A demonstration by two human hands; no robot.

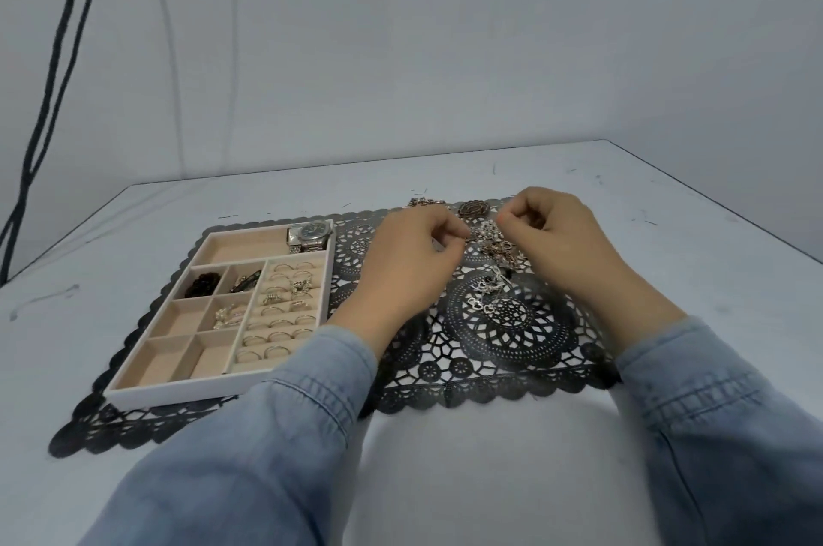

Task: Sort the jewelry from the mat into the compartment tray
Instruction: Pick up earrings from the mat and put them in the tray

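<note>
A black lace mat [512, 349] covers the white table. On its left part stands a white compartment tray [178, 389] with beige lining; it holds a silver watch [309, 236], several rings [285, 309] in the slotted section, dark pieces and a few small items. A tangled pile of silver and copper chains [494, 251] lies on the mat's far middle. My left hand [414, 260] and my right hand [556, 234] are on either side of the pile, fingers curled, each pinching part of the chains. A round brown ornament [474, 208] lies behind the pile.
Another small chain piece [423, 201] lies at the mat's far edge. Black cables [49, 100] hang down the wall at the far left. The table's right edge [730, 211] runs diagonally at the right.
</note>
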